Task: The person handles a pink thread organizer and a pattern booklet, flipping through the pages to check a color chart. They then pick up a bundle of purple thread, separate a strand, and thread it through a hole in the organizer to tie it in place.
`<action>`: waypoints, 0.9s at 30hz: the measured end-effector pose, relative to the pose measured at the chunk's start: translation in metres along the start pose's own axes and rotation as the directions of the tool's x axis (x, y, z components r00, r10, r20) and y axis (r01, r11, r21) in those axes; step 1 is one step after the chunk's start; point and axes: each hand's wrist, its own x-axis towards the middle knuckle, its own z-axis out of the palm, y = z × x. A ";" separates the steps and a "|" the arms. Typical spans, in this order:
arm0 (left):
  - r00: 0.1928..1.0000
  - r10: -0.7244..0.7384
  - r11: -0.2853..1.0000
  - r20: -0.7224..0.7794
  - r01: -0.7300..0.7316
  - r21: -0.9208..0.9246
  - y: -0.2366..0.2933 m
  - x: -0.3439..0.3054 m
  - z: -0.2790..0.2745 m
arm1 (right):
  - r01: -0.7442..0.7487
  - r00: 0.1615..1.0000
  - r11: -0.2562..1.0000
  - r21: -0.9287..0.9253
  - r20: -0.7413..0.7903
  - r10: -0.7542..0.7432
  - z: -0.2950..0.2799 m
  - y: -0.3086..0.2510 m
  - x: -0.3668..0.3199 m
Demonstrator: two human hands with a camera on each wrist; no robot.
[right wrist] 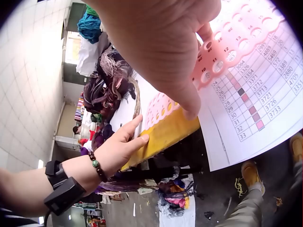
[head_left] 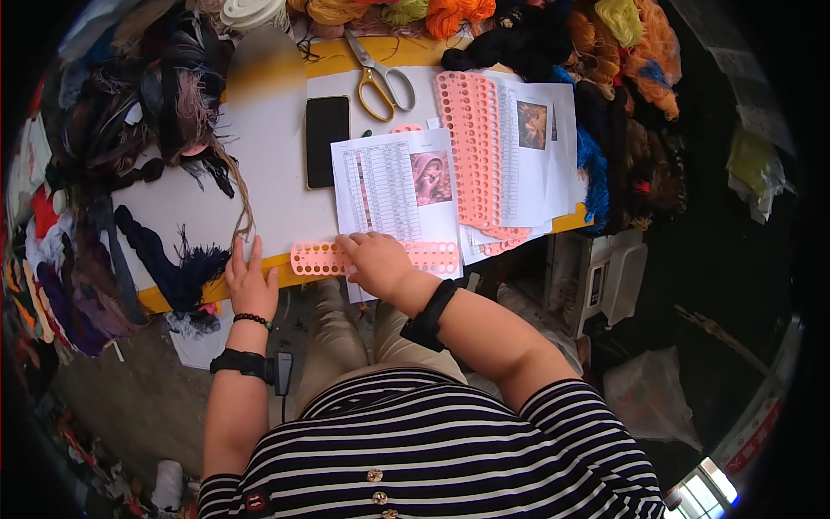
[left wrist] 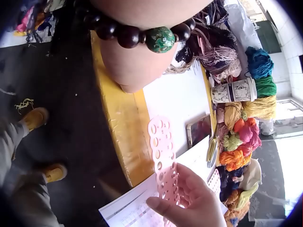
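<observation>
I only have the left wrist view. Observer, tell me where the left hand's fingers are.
Observer: In the head view, the left hand has its fingers spread at the table's front edge, just short of the left end of the pink strip.
Operator: Good. Describe what's printed on the far part of the sheet under that strip.
Observer: Besides its table of rows, the sheet has a pinkish picture on its right side.
Operator: Now read me any marking on the strip near the right hand.
Observer: By the right hand, the right wrist view shows small numbers next to the holes, 11 and 12 among them.
</observation>
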 end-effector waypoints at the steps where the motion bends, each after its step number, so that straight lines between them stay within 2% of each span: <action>1: 1.000 0.002 1.000 0.007 -0.002 0.003 0.000 0.000 -0.001 | -0.004 1.000 1.000 -0.004 0.002 0.004 0.000 0.000 0.000; 7: 1.000 0.008 0.999 0.007 -0.009 0.051 0.002 0.000 -0.001 | 0.004 1.000 1.000 -0.016 -0.002 -0.004 -0.002 -0.001 0.001; 16: 0.999 -0.005 1.000 0.048 0.004 0.017 0.002 0.004 -0.011 | -0.011 1.000 0.999 -0.049 -0.017 0.010 -0.001 -0.005 0.002; 19: 0.996 -0.050 0.980 0.072 0.063 -0.188 -0.019 0.003 -0.009 | -0.056 0.998 0.997 -0.058 0.022 0.057 -0.007 -0.017 0.010; 21: 0.989 -0.139 0.874 0.047 0.145 -0.464 -0.042 -0.009 -0.008 | -0.004 0.999 0.995 -0.097 -0.050 -0.001 -0.009 -0.021 0.015; 23: 0.967 -0.250 0.696 0.044 0.211 -0.686 -0.067 -0.036 -0.007 | 0.052 0.995 0.992 -0.118 -0.076 -0.061 -0.013 -0.027 0.021; 25: 0.936 -0.314 0.535 0.158 0.312 -0.785 -0.079 -0.074 -0.031 | 0.092 0.991 0.979 -0.180 -0.076 -0.108 -0.009 -0.030 0.029; 27: 0.897 -0.391 0.496 0.206 0.394 -0.774 -0.092 -0.121 -0.048 | 0.100 0.991 0.976 -0.194 -0.073 -0.116 -0.009 -0.035 0.036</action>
